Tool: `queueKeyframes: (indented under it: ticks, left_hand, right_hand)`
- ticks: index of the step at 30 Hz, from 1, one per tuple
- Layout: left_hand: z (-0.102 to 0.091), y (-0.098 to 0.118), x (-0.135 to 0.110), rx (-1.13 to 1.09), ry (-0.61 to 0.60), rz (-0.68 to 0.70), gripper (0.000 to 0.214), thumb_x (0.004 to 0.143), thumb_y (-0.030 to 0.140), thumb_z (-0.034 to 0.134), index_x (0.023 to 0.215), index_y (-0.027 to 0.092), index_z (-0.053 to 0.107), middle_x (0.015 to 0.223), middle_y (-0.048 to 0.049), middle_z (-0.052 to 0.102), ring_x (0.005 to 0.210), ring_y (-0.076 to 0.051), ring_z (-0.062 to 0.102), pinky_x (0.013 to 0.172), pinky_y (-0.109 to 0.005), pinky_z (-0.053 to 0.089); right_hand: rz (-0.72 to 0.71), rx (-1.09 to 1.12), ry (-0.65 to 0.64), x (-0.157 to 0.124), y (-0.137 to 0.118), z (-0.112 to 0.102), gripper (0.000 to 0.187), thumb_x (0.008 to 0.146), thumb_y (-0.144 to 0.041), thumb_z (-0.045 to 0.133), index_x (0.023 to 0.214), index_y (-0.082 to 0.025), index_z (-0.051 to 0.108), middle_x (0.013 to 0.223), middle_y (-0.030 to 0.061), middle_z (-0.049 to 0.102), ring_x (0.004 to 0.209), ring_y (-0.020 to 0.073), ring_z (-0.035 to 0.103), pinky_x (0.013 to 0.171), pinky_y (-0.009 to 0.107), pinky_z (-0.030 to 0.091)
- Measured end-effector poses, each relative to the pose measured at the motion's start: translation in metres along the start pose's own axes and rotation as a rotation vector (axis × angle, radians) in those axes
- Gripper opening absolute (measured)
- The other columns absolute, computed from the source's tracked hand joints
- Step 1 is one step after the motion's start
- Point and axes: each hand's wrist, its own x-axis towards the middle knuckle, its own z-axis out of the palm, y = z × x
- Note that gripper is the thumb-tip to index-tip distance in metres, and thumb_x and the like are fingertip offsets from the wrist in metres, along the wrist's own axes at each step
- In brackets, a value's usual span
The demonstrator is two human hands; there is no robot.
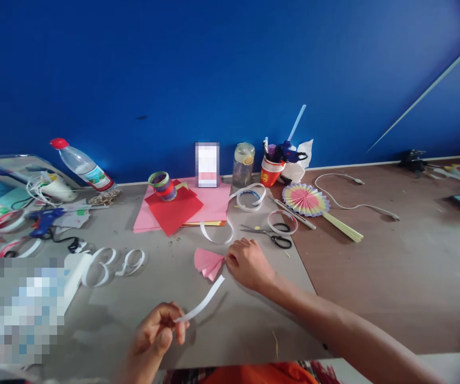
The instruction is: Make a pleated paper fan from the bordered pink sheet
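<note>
My left hand (160,328) is near the front edge of the table, pinching one end of a curved white paper strip (206,303). The strip's free end points up toward a small pink pleated paper fan (207,262). My right hand (249,264) rests on the table with its fingers curled closed around the gathered right end of that fan, and hides the end itself. The fan's pleats spread out to the left. Just beyond my right hand lie black-handled scissors (281,241) and a roll of tape (269,221).
Behind are pink paper sheets (217,205), red paper squares (174,208), a small decorated cup (163,188), a phone-like screen (207,165), a glass jar (243,165) and a red cup of tools (270,173). A finished round fan (305,200) lies right; a glue gun (46,218) and bottle (88,168) are left.
</note>
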Motion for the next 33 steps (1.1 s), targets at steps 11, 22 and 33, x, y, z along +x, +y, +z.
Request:
queueKeyframes:
  ticks: [11,22,33]
  left_hand:
    - [0.015,0.006,0.016,-0.117,-0.312,-0.031,0.030,0.084,0.050,0.059,0.093,0.022,0.063,0.078,-0.0046,0.061,0.074,-0.018,0.057,0.086,-0.041,0.044]
    - [0.078,0.009,0.041,-0.260,-0.403,0.019,0.038,0.081,0.048,0.064,0.108,0.021,0.059,0.117,-0.0141,0.063,0.114,-0.029,0.057,0.102,-0.048,0.039]
    - [0.055,-0.020,0.069,-0.463,-0.042,-0.228,0.026,0.080,0.031,0.068,0.100,0.017,0.059,0.112,-0.0100,0.068,0.113,-0.024,0.060,0.105,-0.043,0.041]
  right_hand:
    - [0.114,0.031,-0.164,-0.031,0.001,-0.025,0.015,0.078,-0.021,0.056,0.063,-0.019,0.059,0.071,0.0027,0.067,0.073,0.0172,0.060,0.068,0.029,0.031]
    - [0.043,0.094,-0.279,-0.036,-0.005,-0.024,0.013,0.083,-0.023,0.056,0.075,-0.020,0.065,0.079,0.0027,0.071,0.072,0.0162,0.063,0.065,0.026,0.035]
    - [-0.076,0.051,-0.246,-0.044,0.004,-0.013,0.015,0.087,-0.027,0.058,0.096,-0.016,0.059,0.088,0.0064,0.066,0.080,0.0199,0.060,0.075,0.031,0.037]
